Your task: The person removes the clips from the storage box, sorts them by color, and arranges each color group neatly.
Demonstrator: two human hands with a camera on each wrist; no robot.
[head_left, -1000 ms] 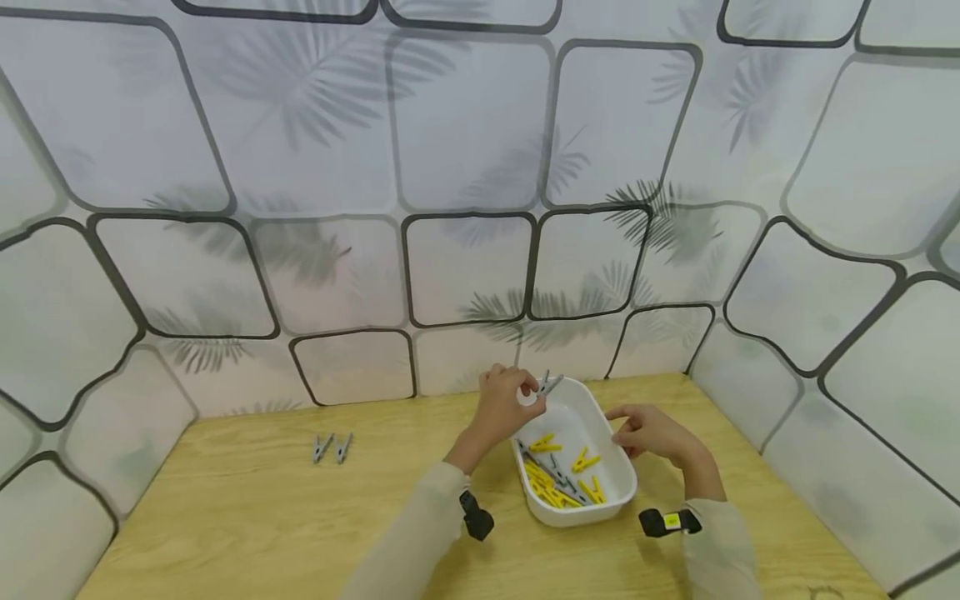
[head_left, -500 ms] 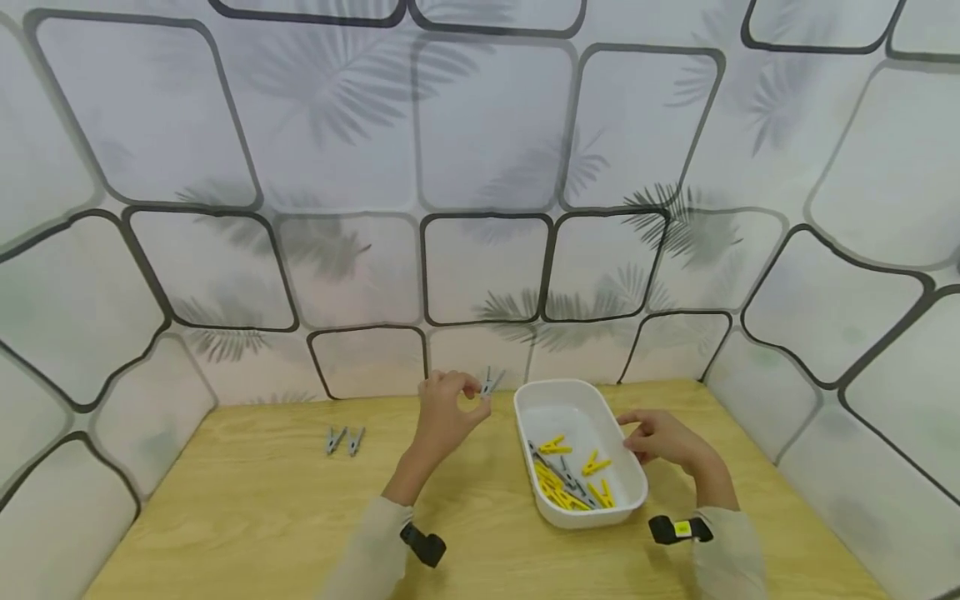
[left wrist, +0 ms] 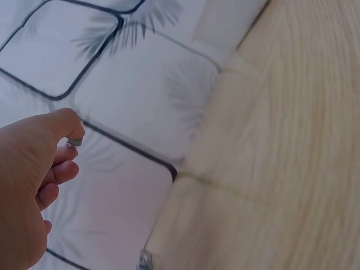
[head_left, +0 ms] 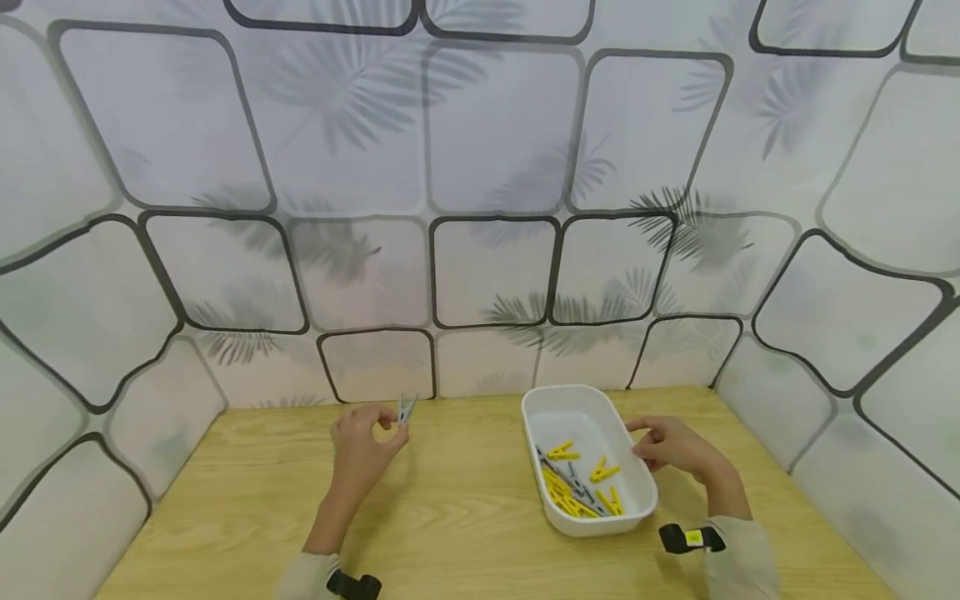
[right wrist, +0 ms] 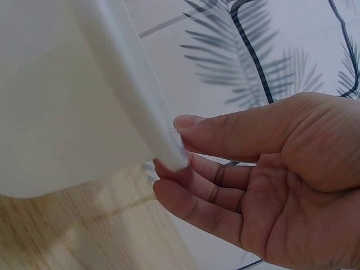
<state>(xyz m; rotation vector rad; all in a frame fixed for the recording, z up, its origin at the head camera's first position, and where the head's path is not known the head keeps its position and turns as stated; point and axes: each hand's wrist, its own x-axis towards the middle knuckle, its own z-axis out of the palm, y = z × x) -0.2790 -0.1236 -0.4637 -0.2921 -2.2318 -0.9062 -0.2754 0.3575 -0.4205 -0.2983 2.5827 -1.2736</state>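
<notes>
Thumb and forefinger drawn together, a person's left hand (head_left: 360, 450) pinches a gray peg (head_left: 405, 412) over a wooden table (head_left: 457, 500), well left of a white tub (head_left: 600, 527). The right hand (head_left: 681, 447) grips the tub's rim between thumb and fingers; yellow pegs (head_left: 559, 493) lie inside, a leaf-patterned wall (head_left: 495, 271) behind.

The right hand (right wrist: 275, 183) pinches the rim (right wrist: 135, 93) of a white tub (right wrist: 62, 107).
</notes>
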